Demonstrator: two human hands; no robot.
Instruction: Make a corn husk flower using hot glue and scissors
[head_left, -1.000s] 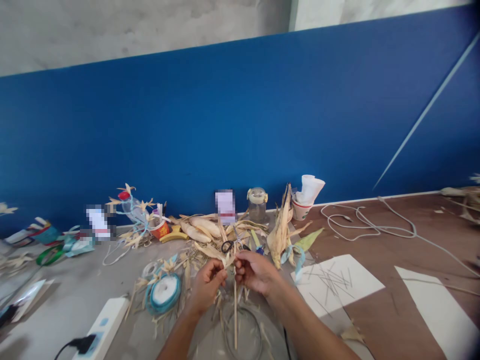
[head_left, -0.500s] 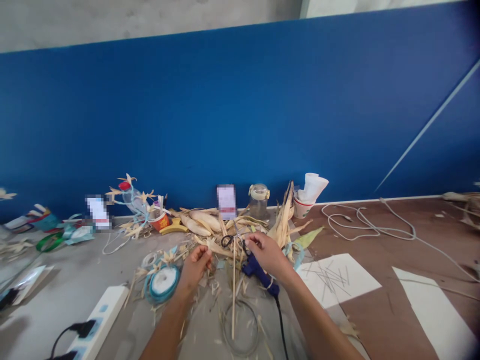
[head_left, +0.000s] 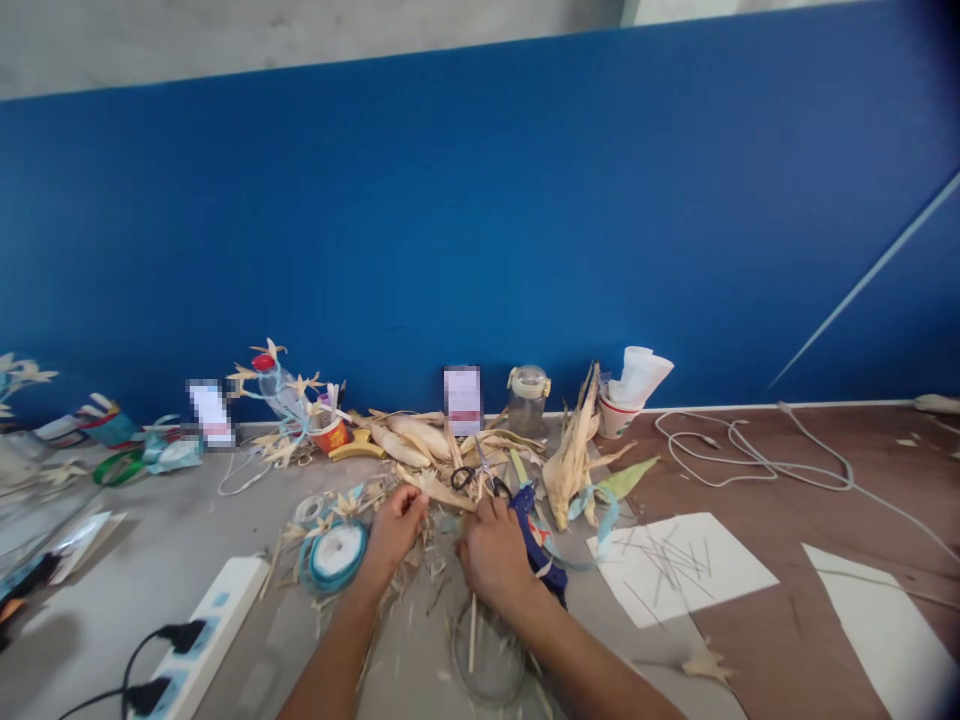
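Note:
My left hand is closed in a pinch, with a pale piece of corn husk at its fingertips. Down among the scraps, my right hand has its fingers curled; what lies under them is hidden. A thin wooden stick shows below that hand, its upper part covered. Just beyond the fingers lie scissors with black handles. A dark blue glue gun rests against the right side of my right hand. Left of my left hand is a spool of blue ribbon.
Corn husks pile up along the blue partition. A jar, a paper cup and a phone stand there too. A power strip lies front left. Thin sticks lie on white paper at right.
My right hand has come down and toward me, from beside the scissors onto the stick's upper part. My left hand keeps its pinch. The view has shifted slightly.

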